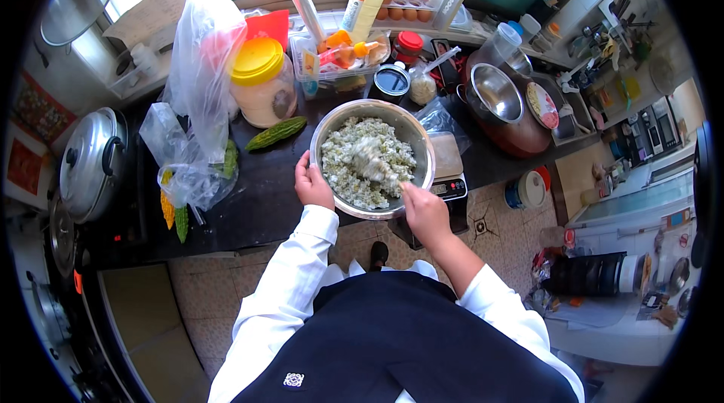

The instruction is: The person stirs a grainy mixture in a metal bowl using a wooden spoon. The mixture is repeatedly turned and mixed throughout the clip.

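Observation:
A stainless steel mixing bowl (428, 140) stands at the counter's front edge, filled with a pale rice-like mixture (350, 176) flecked with green. My left hand (313, 181) grips the bowl's left wall, thumb near the rim. Over the right front rim, my right hand (425, 211) holds a utensil (390, 175) that reaches into the mixture. Motion blur and clinging food hide the utensil's shape. Just behind my left hand lies a green bitter melon (276, 133). A kitchen scale (449, 187) with a lit display sits right of the bowl.
Plastic bags (198, 176) with bitter melons lie left, beside a yellow-lidded jar (263, 86). Behind the bowl are a bin of bottles (339, 77) and a dark-filled jar (391, 81). A steel bowl (498, 91) and a plate (542, 105) stand right. A large lidded pot (90, 165) sits far left.

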The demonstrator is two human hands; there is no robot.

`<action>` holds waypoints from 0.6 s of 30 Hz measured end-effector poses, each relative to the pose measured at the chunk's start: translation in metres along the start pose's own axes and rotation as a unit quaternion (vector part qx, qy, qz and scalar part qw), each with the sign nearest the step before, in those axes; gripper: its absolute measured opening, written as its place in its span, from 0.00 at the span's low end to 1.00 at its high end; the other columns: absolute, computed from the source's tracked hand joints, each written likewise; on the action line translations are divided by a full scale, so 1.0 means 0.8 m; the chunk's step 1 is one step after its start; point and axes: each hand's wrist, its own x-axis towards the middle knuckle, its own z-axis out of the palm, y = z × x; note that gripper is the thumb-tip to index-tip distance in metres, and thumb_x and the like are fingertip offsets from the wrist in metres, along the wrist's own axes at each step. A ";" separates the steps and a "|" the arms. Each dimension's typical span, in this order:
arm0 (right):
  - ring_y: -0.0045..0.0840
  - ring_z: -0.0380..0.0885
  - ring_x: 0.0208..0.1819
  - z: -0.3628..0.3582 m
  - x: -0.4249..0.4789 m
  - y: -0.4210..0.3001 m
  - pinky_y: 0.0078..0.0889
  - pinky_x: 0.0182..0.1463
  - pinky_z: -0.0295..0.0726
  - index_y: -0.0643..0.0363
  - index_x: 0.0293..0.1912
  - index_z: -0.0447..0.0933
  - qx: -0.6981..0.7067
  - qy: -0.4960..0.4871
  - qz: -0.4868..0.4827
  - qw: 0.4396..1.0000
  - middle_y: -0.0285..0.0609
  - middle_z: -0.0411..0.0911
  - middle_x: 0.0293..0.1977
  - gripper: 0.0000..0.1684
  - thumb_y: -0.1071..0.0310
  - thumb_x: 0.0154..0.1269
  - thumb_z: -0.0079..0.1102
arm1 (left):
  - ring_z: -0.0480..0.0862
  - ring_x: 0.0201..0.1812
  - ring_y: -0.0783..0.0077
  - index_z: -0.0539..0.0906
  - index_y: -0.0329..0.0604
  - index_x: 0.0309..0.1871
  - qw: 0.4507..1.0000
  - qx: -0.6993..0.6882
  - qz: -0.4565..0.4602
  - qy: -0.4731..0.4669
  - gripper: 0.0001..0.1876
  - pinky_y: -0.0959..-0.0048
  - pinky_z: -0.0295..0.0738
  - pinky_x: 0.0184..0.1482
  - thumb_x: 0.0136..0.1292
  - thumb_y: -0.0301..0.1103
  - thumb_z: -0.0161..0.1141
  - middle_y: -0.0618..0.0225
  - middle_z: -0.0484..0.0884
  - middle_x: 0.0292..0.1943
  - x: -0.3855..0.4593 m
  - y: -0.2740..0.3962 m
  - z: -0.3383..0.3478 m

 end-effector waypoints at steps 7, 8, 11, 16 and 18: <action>0.45 0.76 0.28 -0.018 0.013 0.032 0.45 0.30 0.74 0.61 0.34 0.75 -0.040 -0.016 0.044 0.998 0.52 0.76 0.25 0.09 0.67 0.62 0.48 | 0.77 0.43 0.77 0.72 0.33 0.53 1.000 -0.004 0.008 0.011 0.16 0.77 0.71 0.47 0.64 0.24 0.43 0.62 0.78 0.45 -0.002 -0.001 0.001; 0.44 0.76 0.28 -0.019 0.005 0.032 0.45 0.30 0.74 0.61 0.34 0.75 -0.047 -0.038 0.054 0.997 0.52 0.76 0.25 0.09 0.67 0.62 0.48 | 0.77 0.43 0.77 0.72 0.33 0.53 1.000 -0.004 0.008 0.015 0.16 0.77 0.71 0.47 0.64 0.24 0.43 0.62 0.78 0.45 -0.004 0.000 0.003; 0.43 0.77 0.25 -0.008 -0.016 0.014 0.45 0.29 0.75 0.59 0.36 0.73 -0.037 -0.039 0.005 0.999 0.50 0.75 0.22 0.08 0.67 0.61 0.48 | 0.77 0.42 0.76 0.72 0.32 0.53 1.000 0.001 0.009 0.026 0.16 0.77 0.71 0.47 0.64 0.25 0.42 0.61 0.78 0.45 -0.005 0.006 0.010; 0.41 0.76 0.23 -0.017 -0.018 -0.010 0.40 0.25 0.75 0.57 0.40 0.74 -0.064 -0.067 -0.035 0.995 0.48 0.75 0.22 0.09 0.66 0.60 0.51 | 0.76 0.44 0.75 0.72 0.33 0.53 1.000 -0.014 -0.005 0.022 0.16 0.76 0.70 0.49 0.65 0.25 0.41 0.61 0.77 0.46 -0.004 0.006 0.008; 0.39 0.76 0.23 -0.031 -0.015 -0.008 0.39 0.25 0.75 0.57 0.42 0.74 -0.063 -0.067 -0.057 0.994 0.47 0.75 0.22 0.10 0.66 0.60 0.51 | 0.76 0.44 0.75 0.71 0.34 0.53 1.000 -0.010 -0.010 0.020 0.15 0.76 0.70 0.49 0.65 0.25 0.41 0.61 0.77 0.46 -0.004 0.009 0.006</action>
